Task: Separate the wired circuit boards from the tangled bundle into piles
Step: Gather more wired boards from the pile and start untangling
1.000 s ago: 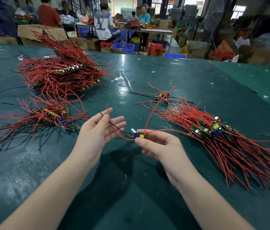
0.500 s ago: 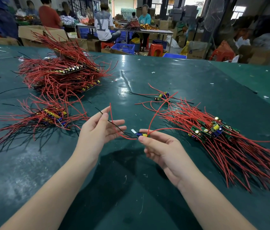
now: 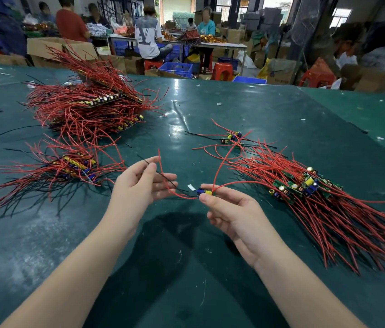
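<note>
You have one wired circuit board (image 3: 204, 192) lifted just above the desk (image 3: 186, 268) at the centre of the frame, pinched between the thumb and forefinger of your right hand (image 3: 230, 209). Your left hand (image 3: 139, 185) holds the board's black and red leads, which pass between its thumb and loosely extended fingers. One long red lead (image 3: 222, 162) arcs up from the board toward the small cluster of boards (image 3: 231, 138) right of centre, and whether it is caught there cannot be told.

The step in hand looks like straightening this board's leads before it joins a pile. The next move probably calls for drawing the leads straight and clear of that cluster, then carrying the board left to the smaller sorted pile (image 3: 73, 165) at mid left, laid the same way as the rest.

The tangled bundle (image 3: 309, 188) sits at right, its wires fanning toward the lower right corner. The large sorted stack (image 3: 92, 107) fills the upper left. Between the piles the green desk is open in front of you, and that lower centre is your best room for moving. Keep the trailing leads low so they do not snag the bundle's wire ends just beside your right hand, and mind the desk's far edge only at the top of the frame
</note>
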Action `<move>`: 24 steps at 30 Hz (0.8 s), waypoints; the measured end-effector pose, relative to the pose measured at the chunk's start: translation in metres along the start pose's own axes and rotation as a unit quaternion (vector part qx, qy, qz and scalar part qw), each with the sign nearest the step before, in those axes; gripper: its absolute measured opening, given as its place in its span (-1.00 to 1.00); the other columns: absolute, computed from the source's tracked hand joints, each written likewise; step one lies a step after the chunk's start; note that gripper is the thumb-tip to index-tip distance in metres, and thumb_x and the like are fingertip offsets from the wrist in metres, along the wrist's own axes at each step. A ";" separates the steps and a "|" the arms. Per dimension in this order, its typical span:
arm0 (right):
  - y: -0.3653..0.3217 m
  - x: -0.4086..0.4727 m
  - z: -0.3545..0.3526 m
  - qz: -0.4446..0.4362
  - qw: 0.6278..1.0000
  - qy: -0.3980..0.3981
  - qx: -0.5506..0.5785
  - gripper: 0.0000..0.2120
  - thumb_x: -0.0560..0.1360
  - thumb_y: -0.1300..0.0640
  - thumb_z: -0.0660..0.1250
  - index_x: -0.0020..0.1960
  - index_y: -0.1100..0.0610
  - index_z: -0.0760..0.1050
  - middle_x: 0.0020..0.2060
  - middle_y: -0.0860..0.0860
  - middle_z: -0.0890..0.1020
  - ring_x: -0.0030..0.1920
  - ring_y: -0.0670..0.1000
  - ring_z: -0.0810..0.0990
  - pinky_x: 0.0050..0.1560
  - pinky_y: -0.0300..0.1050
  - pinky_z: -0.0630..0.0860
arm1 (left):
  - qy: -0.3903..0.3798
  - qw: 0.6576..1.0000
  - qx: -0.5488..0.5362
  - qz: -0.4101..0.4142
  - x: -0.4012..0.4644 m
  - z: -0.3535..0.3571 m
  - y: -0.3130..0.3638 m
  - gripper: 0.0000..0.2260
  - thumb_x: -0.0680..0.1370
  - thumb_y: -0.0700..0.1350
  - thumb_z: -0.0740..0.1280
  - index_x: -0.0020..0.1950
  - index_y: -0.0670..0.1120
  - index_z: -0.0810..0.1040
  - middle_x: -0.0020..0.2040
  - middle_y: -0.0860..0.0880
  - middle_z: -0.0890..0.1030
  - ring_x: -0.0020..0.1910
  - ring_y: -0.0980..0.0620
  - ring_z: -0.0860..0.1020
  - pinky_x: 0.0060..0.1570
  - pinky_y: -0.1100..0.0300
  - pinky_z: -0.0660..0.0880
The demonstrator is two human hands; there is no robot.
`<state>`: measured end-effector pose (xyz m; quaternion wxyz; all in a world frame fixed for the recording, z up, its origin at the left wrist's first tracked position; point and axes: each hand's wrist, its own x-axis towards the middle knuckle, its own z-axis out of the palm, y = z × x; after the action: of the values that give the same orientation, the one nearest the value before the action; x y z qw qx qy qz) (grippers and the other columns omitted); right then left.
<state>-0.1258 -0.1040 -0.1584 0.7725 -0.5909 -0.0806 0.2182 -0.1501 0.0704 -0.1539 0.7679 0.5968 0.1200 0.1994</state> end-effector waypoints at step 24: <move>-0.003 0.003 -0.005 0.034 0.998 0.027 0.052 -0.78 0.13 0.03 0.52 -0.22 0.01 0.72 -0.25 -0.04 0.69 -0.44 -0.11 0.59 -0.36 -0.32 0.53 | -0.076 0.979 -0.153 -0.115 0.002 -0.001 0.006 -0.81 0.49 -0.25 0.31 -0.13 -0.12 0.73 -0.26 0.01 0.62 -0.29 0.17 0.58 -0.22 0.39 0.56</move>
<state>-0.1206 -0.1076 -0.1570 0.7965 -0.5576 -0.0284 0.2322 -0.1498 0.0733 -0.1487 0.8747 0.4681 0.0972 0.0794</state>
